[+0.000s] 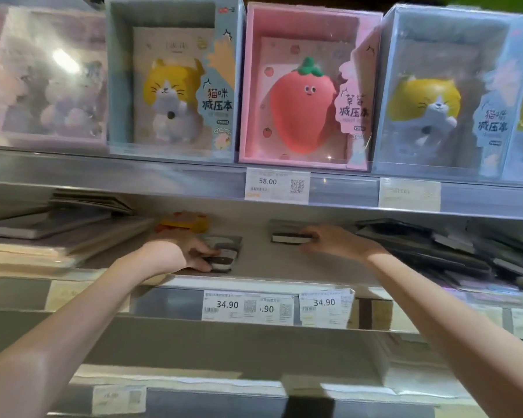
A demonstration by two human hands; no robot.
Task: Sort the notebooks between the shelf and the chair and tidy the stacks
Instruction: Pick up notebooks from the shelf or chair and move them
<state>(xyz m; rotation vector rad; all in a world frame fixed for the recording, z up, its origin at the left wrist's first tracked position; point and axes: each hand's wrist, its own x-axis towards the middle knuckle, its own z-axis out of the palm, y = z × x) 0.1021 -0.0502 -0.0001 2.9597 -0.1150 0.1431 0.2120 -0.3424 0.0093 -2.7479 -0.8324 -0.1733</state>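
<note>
Both my arms reach into the middle shelf (254,276). My left hand (191,251) grips a small stack of dark and white notebooks (227,251) lying flat near the shelf front, fingers curled round its near edge. My right hand (329,241) holds another small dark notebook stack (284,233) further back, fingers wrapped on its right end. A yellow and orange item (184,223) lies behind my left hand. The chair is out of view.
Larger pale notebooks (52,236) are piled at the left of the shelf, and dark notebooks (453,251) lie in a slanted heap at the right. Boxed cat (169,86) and strawberry (302,92) notebooks stand on the shelf above. Price tags (248,306) line the shelf edges.
</note>
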